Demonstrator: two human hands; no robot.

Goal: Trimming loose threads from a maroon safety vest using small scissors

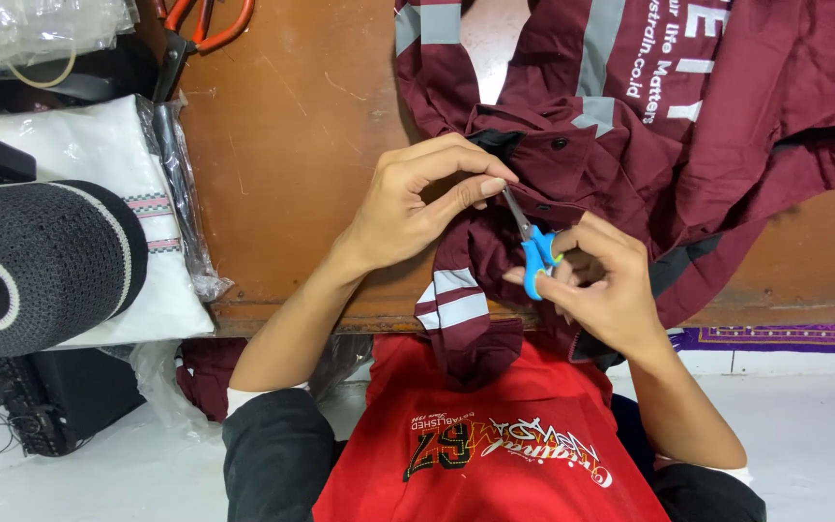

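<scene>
Right fingers: the right hand (611,285) gripped small blue-handled scissors (534,249), thumb and fingers closed through and around the loops, blades pointing up toward the cloth.
Left fingers: the left hand (408,208) pinched a fold of the maroon garment (669,145), thumb and forefinger closed on the fabric just beside the scissor tips.
Garment: maroon workwear with grey reflective stripes and dark buttons, spread over the wooden counter (292,145), its lower part hanging over the front edge onto the person's red shirt (495,454).
Counter, left side: a black knitted cap with a white band (41,261) lay on a white folded cloth in clear plastic (99,155).
Counter, far edge: orange-handled shears (195,29) lay well apart from both hands.
</scene>
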